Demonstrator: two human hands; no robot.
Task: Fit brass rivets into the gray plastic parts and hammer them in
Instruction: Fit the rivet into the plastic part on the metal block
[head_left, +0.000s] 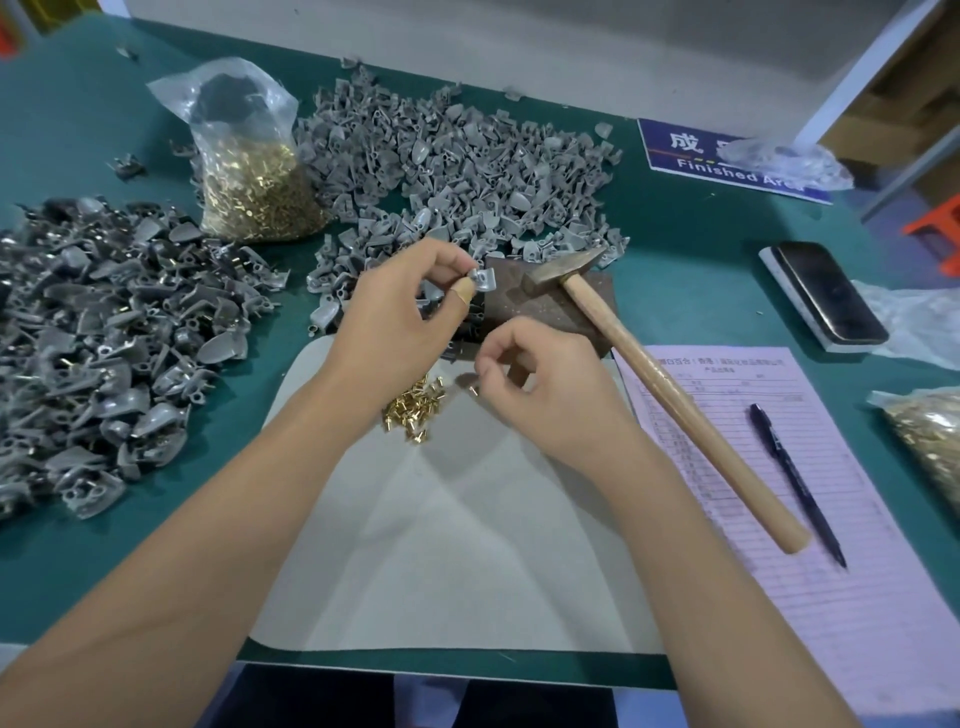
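Two gray part heaps on desk (701, 249), one rivet bag (254, 171). Left hand (395, 312) raised, grip pinched on one gray part (482, 279), loose rivets (413, 408) below it. Right hand (540, 384) lower, fingers curled, grip closed on one rivet (474, 388). One hammer (670, 389) right of it.

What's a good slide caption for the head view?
Left hand pinches a gray part; right hand picks a rivet; hammer idle.

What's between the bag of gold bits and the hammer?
In the head view, a big heap of gray plastic parts lies between the bag of brass rivets and the hammer.
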